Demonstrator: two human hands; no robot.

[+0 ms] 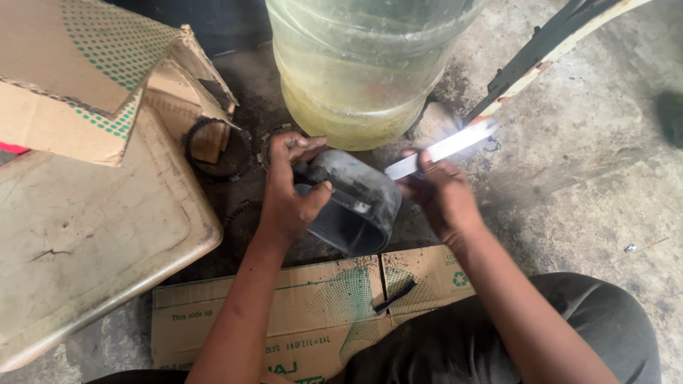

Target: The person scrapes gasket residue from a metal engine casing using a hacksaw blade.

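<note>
My left hand (288,192) grips a dark grey, open-ended rubber sleeve (356,206) by its rim, thumb inside the opening. My right hand (441,195) is closed on a long flat metal blade (445,148) whose shiny end points up and to the right. The blade's near end meets the sleeve's upper right edge. Both hands hover just above the concrete floor, in front of a big translucent water jug (363,64).
A flattened cardboard sheet (284,313) lies under my arms, with a thin dark strip (395,295) on it. A worn plastic board (85,227) and an open carton (92,78) stand at left. Dark toothed rings (213,146) lie by the carton. A painted bar (548,50) slants at top right.
</note>
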